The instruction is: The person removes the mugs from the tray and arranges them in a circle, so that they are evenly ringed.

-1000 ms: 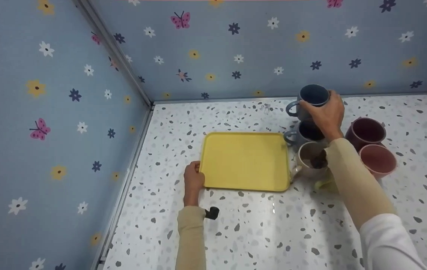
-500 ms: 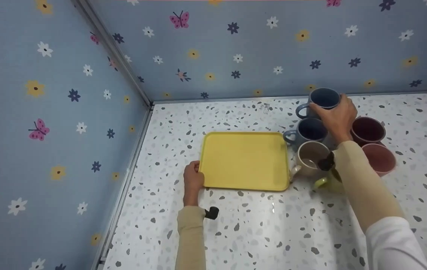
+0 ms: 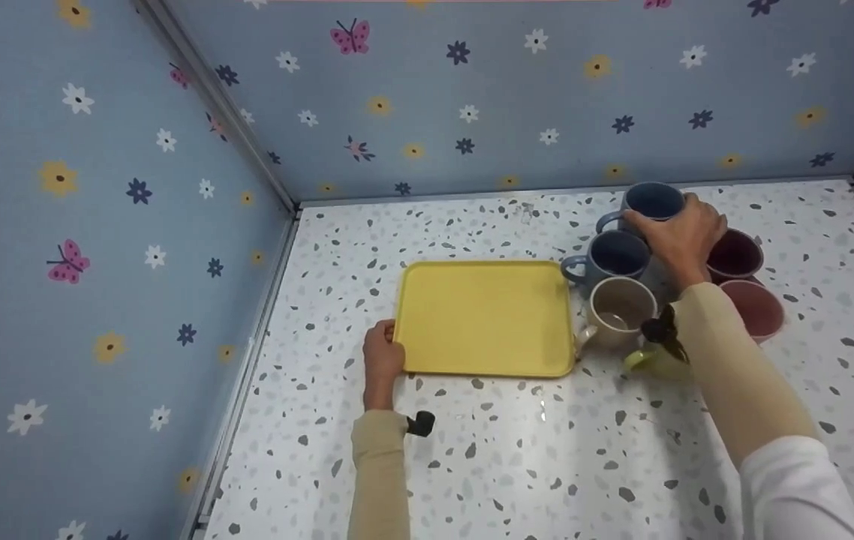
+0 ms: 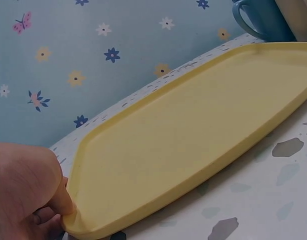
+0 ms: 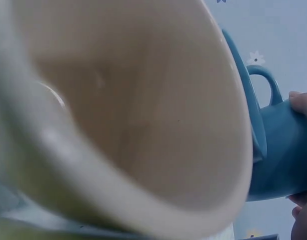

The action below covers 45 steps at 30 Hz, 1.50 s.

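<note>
In the head view my left hand grips the left edge of a yellow rectangular tray. The left wrist view has the thumb on the rim near a corner, with the other fingers partly hidden. At the back right, my right hand holds a blue mug around its body, handle pointing left. Just in front of it stands a second blue mug, then a beige mug, which fills most of the right wrist view. A yellow-green mug is partly covered by my right forearm.
To the right of my right hand stand a maroon mug and a pink mug, both partly hidden by hand or sleeve. A flowered blue wall closes off the back of the speckled table, and another the left side.
My right hand has moved the blue mug to the right and slightly nearer, in line behind the second blue mug. My left hand stays on the tray.
</note>
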Motion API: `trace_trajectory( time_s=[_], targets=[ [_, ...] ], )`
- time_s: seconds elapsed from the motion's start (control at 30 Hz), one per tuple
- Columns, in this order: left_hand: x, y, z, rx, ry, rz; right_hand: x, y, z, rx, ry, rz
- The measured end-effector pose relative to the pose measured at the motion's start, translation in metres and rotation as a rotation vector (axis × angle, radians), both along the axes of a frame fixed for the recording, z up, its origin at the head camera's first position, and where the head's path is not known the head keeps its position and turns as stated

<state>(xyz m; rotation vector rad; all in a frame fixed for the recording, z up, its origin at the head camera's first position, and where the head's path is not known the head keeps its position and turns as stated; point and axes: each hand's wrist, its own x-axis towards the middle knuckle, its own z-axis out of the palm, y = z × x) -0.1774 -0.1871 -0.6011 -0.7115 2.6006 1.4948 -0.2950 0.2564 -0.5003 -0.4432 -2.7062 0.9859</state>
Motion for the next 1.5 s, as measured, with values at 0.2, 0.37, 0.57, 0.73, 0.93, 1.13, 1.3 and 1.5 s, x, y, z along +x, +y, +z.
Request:
trace_trajectory(
  time_s=[0.2,0.37,0.57,0.73,0.93,1.13,1.3,1.5],
  targets=[
    [0.001,0.001,0.002,-0.009,0.0,-0.001,0.001,0.004,-0.001,-0.015,-0.07,-0.014],
    [0.002,0.0,0.002,-0.013,0.013,-0.002,0.001,0.003,-0.004,-0.024,-0.076,-0.01],
    [0.001,0.0,0.001,-0.01,0.007,0.003,0.001,0.002,-0.009,-0.022,-0.045,-0.001],
    [0.001,0.0,0.0,-0.022,-0.004,0.005,0.002,0.001,-0.011,0.003,-0.068,-0.01],
    [0.001,0.0,0.002,-0.004,-0.013,0.017,0.0,0.0,-0.012,0.029,-0.107,-0.019],
    [0.001,0.0,0.002,-0.017,-0.002,0.011,0.0,0.0,-0.01,0.023,-0.154,-0.028],
    [0.0,0.001,0.003,-0.015,0.001,0.01,0.001,0.0,-0.005,0.023,-0.209,-0.009],
    [0.001,0.0,0.002,-0.002,-0.002,0.012,0.004,-0.001,0.001,0.074,-0.273,0.03]
  ],
)
